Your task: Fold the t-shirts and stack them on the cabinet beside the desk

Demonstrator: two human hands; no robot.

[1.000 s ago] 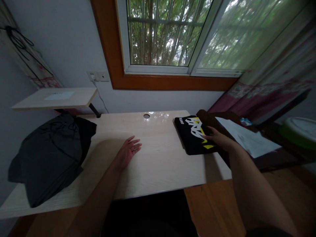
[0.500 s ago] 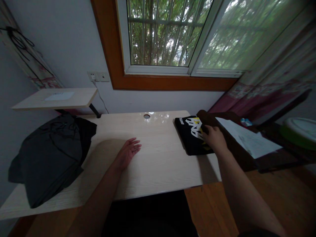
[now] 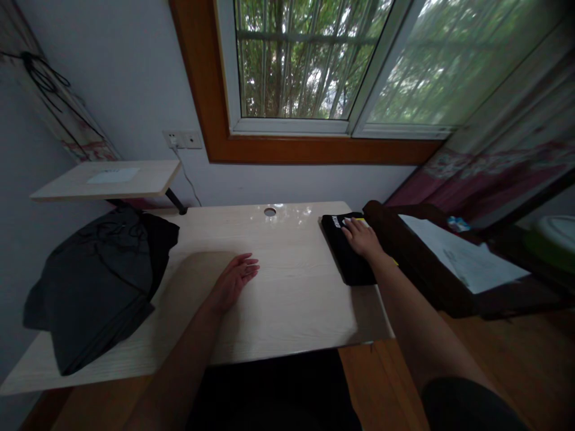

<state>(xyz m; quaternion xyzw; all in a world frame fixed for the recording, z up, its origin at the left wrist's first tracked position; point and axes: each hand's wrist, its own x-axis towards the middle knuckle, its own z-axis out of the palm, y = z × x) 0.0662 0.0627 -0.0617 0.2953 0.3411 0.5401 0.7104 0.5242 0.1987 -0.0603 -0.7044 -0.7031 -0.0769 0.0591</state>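
Note:
A folded black garment (image 3: 353, 263) with white lettering and some yellow print lies at the right end of the pale wooden desk (image 3: 287, 299). My right hand (image 3: 363, 238) rests flat on top of it, fingers stretched out, covering much of the print. My left hand (image 3: 236, 278) is over the middle of the desk with its fingers apart and nothing in it. At the desk's left lies a heap of dark grey clothing (image 3: 94, 281) with a drawstring, apart from both hands.
A small raised shelf (image 3: 157, 182) with a paper on it stands at the back left. Right of the desk is a dark brown piece of furniture (image 3: 413, 257) with a white sheet (image 3: 462, 257). A wall socket (image 3: 182, 139) with a cable and a window are behind.
My right hand has moved from the garment's right side to the left and farther back, and its fingers have straightened out flat. My left hand has hardly moved. The view has shifted slightly.

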